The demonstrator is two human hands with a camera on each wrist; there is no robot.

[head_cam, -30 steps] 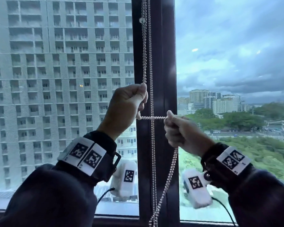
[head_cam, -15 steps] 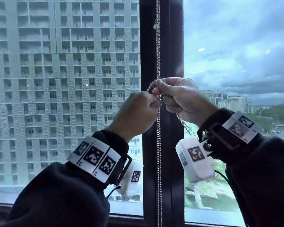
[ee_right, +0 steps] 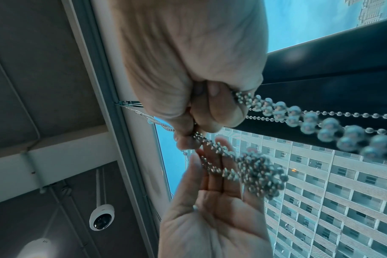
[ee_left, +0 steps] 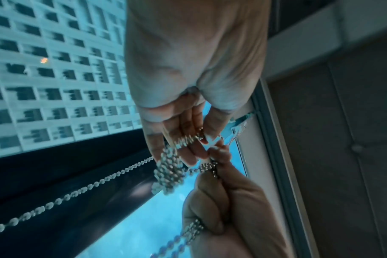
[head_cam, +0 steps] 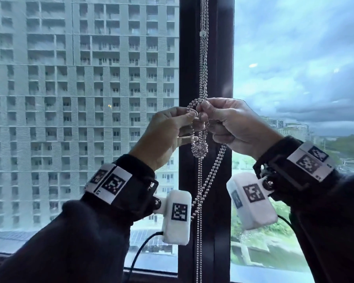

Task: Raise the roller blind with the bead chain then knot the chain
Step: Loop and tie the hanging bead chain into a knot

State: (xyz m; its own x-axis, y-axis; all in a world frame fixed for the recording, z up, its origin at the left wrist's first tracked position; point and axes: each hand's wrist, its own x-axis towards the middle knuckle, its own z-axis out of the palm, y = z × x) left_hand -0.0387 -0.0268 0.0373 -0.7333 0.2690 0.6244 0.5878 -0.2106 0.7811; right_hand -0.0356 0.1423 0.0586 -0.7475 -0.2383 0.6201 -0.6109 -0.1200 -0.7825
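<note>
While no blind covers the glass, so raising looks done, the right hand point(head_cam: 231, 123) and left hand point(head_cam: 168, 135) pinch the bead chain point(head_cam: 200, 148) above a bunched, untightened knot.

Dark sleeves point(head_cam: 49, 252), white marker-printed wristbands point(head_cam: 108, 181), white cabled wrist cameras point(head_cam: 177, 217)

dark window frame point(head_cam: 219, 58) | apt tower point(head_cam: 80, 78) outside — dome cam point(ee_right: 102, 218) on ceiling
</note>
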